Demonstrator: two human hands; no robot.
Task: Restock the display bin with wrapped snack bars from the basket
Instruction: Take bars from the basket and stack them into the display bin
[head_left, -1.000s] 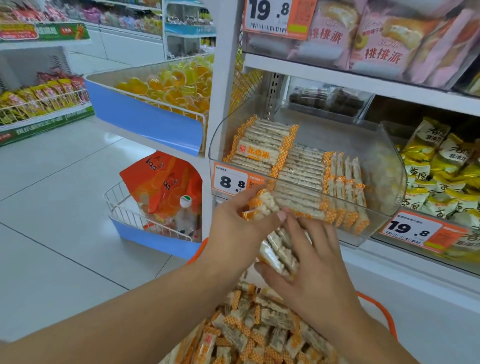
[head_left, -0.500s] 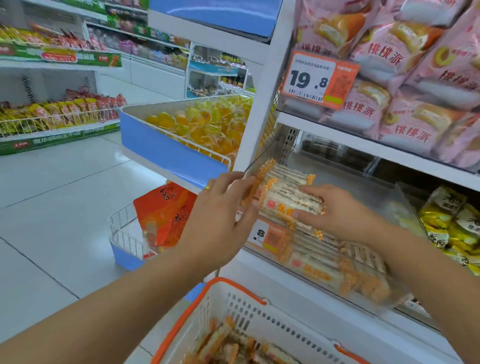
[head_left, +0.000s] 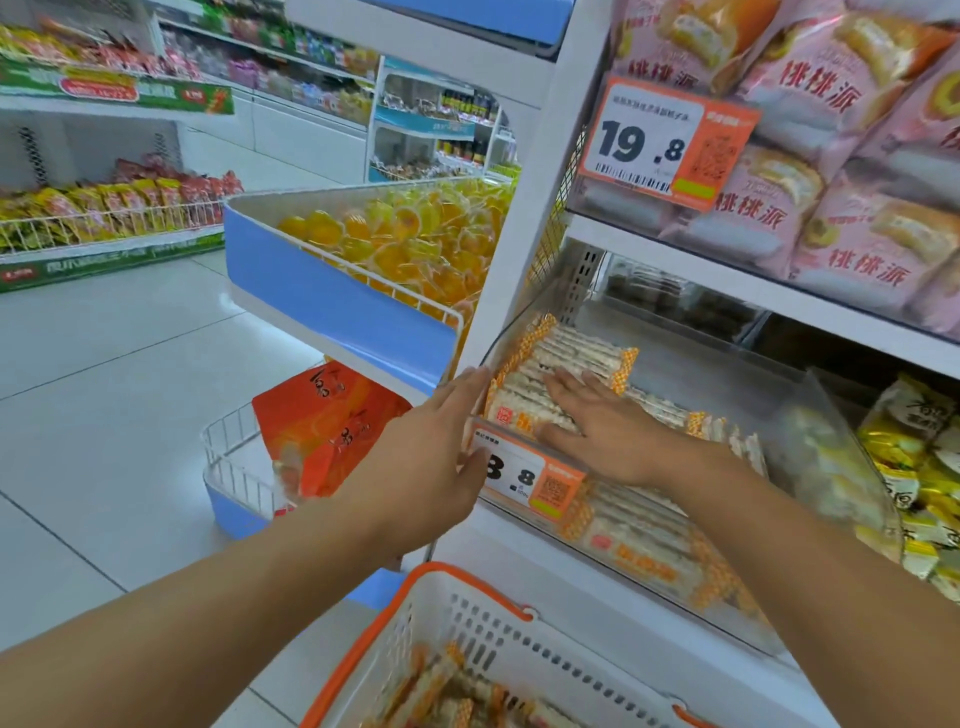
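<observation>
Hands at the bin's left corner: your right hand (head_left: 605, 431) lies flat, fingers straight, pressing on the top layer of wrapped snack bars (head_left: 571, 358) stacked against the left wall of the clear display bin (head_left: 836, 415). Your left hand (head_left: 441, 447) is relaxed and grasps nothing, its fingers straight along the outside of the bin's left front corner, with the thumb just beside the 8.8 price tag (head_left: 530, 475). More bars stand in a row along the bin's front wall to the right, and the back right of the bin shows bare floor. Below you, the white basket (head_left: 498, 644) with orange handles sits close under the shelf edge, bars lying in its bottom. Left of your forearm, a blue-fronted wire tray of yellow jelly cups (head_left: 410, 234) juts into the aisle, close to the bin's corner; beyond it lies white tiled floor (head_left: 104, 374).
</observation>
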